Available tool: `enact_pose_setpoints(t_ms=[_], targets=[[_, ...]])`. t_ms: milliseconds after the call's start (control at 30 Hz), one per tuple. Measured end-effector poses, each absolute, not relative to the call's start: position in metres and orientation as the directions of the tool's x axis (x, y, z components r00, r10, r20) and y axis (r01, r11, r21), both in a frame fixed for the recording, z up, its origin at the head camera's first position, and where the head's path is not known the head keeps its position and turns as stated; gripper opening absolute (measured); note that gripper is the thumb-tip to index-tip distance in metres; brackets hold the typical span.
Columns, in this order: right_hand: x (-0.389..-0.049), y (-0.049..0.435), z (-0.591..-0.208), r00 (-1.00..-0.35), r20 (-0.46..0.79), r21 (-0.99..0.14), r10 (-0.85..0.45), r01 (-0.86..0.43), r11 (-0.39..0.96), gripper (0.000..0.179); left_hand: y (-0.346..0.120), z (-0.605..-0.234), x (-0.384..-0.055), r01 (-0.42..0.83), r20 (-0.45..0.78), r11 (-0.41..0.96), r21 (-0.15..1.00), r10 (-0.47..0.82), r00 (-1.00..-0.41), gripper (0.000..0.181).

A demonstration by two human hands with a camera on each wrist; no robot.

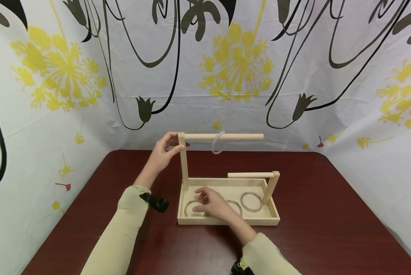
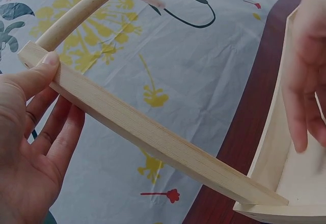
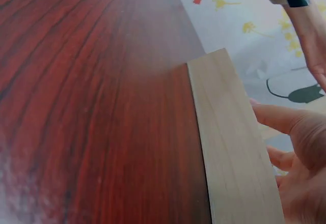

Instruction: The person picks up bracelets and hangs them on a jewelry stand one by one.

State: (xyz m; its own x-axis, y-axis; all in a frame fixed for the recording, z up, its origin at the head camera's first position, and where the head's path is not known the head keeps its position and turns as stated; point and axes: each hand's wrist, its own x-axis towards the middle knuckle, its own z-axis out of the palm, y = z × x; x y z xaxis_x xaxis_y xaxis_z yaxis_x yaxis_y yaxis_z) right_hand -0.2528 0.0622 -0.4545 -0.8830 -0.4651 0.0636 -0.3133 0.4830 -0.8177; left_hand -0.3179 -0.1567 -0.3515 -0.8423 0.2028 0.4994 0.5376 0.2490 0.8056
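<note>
A white cloth printed with yellow and grey flowers (image 1: 191,86) hangs beyond the dark red wood-grained surface (image 1: 311,198). On that surface sits a shallow rectangular tray of pale wood (image 1: 228,221), a tall square pale-wood post (image 1: 183,164) at its ten o'clock and a shorter matching post (image 1: 270,188) towards its two o'clock. A long round pale-wood rod (image 1: 239,137) runs from the tall post towards three o'clock, and a shorter round rod (image 1: 250,175) from the other towards nine; both free ends, I judge, leave room for a ring to slip on.

My left hand (image 1: 164,151) pinches the tall post near its top, probably to steady the frame. My right hand (image 1: 212,202) hangs half open over the tray, fingers loosely bent, with nothing visible in its grasp.

One translucent pale ring (image 1: 213,144) hangs on the long rod. Three similar rings lie in the tray, low enough to be penned by its walls: at nine (image 1: 186,208), five (image 1: 239,206) and three o'clock (image 1: 251,193).

Only the head view shows those three; I cannot tell whether my right fingers touch the nine o'clock one. The left wrist view reveals thumb in front and fingers behind the post; the right wrist view, the tray's outer wall.
</note>
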Motion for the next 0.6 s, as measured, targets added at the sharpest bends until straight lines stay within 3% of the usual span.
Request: enact_pose_setpoints(t_ms=[200, 433, 600], targets=[[-0.252, 0.051, -0.452, -0.858, 0.065, -0.611, -0.510, -0.438, 0.659, 0.056, -0.157, -0.351, -0.318, 0.536, 0.498, 0.254, 0.805, 0.201, -0.844, 0.033], [-0.250, 0.037, -0.447, -0.895, 0.003, -0.435, -0.445, -0.402, 0.806, 0.049, -0.157, -0.351, -0.317, 0.527, 0.490, 0.255, 0.810, 0.199, -0.849, 0.034], [-0.251, 0.034, -0.445, -0.909, -0.030, -0.386, -0.416, -0.373, 0.843, 0.047, -0.156, -0.351, -0.317, 0.537, 0.499, 0.258, 0.803, 0.200, -0.843, 0.034]])
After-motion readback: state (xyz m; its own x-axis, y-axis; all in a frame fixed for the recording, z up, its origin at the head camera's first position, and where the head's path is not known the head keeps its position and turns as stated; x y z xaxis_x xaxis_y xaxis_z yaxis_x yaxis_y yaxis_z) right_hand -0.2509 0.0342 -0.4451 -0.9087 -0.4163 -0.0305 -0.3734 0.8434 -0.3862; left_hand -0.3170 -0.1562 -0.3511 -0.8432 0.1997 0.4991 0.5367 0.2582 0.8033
